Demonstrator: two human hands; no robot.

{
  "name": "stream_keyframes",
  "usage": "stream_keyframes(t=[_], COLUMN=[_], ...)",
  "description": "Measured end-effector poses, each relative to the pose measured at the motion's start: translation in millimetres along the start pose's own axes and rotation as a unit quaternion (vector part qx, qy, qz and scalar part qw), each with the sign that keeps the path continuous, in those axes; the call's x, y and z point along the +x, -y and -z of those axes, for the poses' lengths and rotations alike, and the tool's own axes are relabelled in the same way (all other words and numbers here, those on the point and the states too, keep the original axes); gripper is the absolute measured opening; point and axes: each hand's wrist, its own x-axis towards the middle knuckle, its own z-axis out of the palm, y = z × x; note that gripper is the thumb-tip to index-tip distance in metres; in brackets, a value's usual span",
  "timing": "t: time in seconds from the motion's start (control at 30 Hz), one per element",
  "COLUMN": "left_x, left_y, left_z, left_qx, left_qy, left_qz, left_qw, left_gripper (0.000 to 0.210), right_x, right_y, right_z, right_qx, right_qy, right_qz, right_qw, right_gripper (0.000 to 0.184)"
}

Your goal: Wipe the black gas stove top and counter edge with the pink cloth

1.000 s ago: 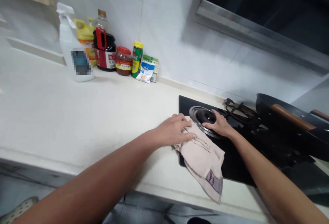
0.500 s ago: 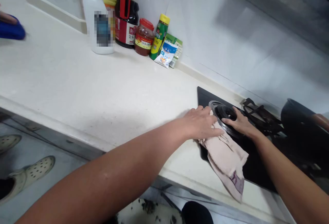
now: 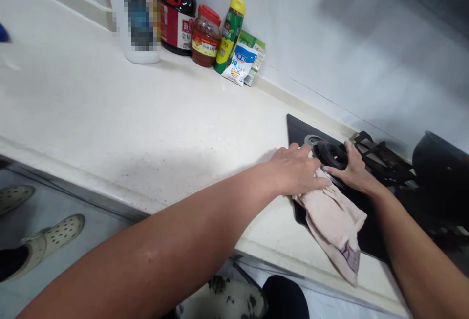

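My left hand [image 3: 298, 168] presses down on a pale pinkish cloth [image 3: 331, 214], its fingers bent over the upper end. The cloth's loose end hangs toward the counter's front edge, with a purple mark near its tip. Under it lies a black glass gas stove [image 3: 296, 131]. My right hand [image 3: 353, 170] grips the side of a round black burner [image 3: 332, 155], thumb at the near side and a finger at the far side. A silver ring [image 3: 313, 140] shows beside the burner. The fingertips of my left hand are partly hidden by the cloth.
Behind the burner sits a black pot support [image 3: 381, 158], with a dark wok [image 3: 443, 172] to its right. Along the wall stand a white spray bottle [image 3: 142, 48], a soy sauce jug [image 3: 179, 26], a red-lidded jar [image 3: 206, 40], a green bottle [image 3: 230, 35] and a salt packet [image 3: 240, 65]. Another person's shoes [image 3: 54, 238] show lower left.
The view has shifted slightly. My right thumb and finger are spread wider around the burner. My left hand stays on the cloth. The other person's hand at far left has left the view.
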Motion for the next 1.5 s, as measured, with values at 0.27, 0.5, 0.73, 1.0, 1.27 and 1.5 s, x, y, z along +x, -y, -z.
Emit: stream_keyframes(t=[0.27, 0.5, 0.73, 1.0, 1.27, 1.5], left_x=[0.5, 1.6, 2.1, 2.2, -2.1, 1.3], left_y=[0.5, 3.0, 2.9, 3.6, -1.1, 6.9], left_z=[-2.6, -5.5, -6.1, -4.1, 3.6, 13.2], left_qx=[0.011, 0.011, 0.014, 0.002, -0.01, -0.051], left_qy=[-0.011, -0.024, -0.02, 0.001, 0.03, 0.007], left_qz=[-0.007, -0.01, -0.012, -0.005, 0.023, 0.045], left_qw=[1.0, 1.0, 1.0, 1.0, 0.999, 0.998], left_gripper=[0.054, 0.051, 0.054, 0.058, 0.062, 0.041], right_x=[-20.2, -22.5, -23.4, -17.4, -56.8, -137.5], right_y=[39.4, 40.6, 40.4, 31.9, 55.2, 150.8], right_z=[24.6, 15.0, 11.7, 23.2, 57.9, 50.0], right_qx=[-0.072, -0.105, -0.11, -0.055, 0.002, 0.112], right_qy=[-0.14, -0.16, -0.151, -0.085, -0.035, 0.021], right_qz=[0.095, 0.075, 0.082, 0.048, 0.007, 0.163], right_qw=[0.983, 0.979, 0.979, 0.994, 0.999, 0.98], right_gripper=[0.06, 0.036, 0.034, 0.043, 0.044, 0.058])
